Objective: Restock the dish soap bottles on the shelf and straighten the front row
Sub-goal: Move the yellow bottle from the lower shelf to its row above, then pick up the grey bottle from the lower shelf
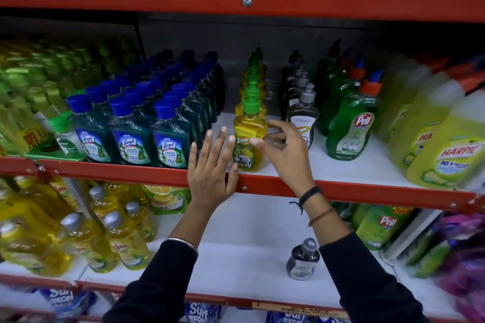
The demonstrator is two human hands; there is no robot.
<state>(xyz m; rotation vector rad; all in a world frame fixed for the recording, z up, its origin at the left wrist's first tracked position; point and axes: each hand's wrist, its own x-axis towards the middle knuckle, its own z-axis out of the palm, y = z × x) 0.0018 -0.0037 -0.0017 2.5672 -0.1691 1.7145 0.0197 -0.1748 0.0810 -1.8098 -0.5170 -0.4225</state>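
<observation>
Yellow Patanjali dish soap bottle (249, 147) stands at the red shelf rail (105, 168), heading its row (253, 89). Risk: a hard nudge tips it off the edge or backward, dominoing the row. Left hand (211, 178) at its 7 o'clock, fingers spread, thumb near the base. Right hand (287, 151) at 3 o'clock, fingers loosely curled round it, thumb on the label.

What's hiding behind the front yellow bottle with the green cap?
More yellow bottles with green caps, lined up toward the back. The front bottle covers their labels.
</observation>
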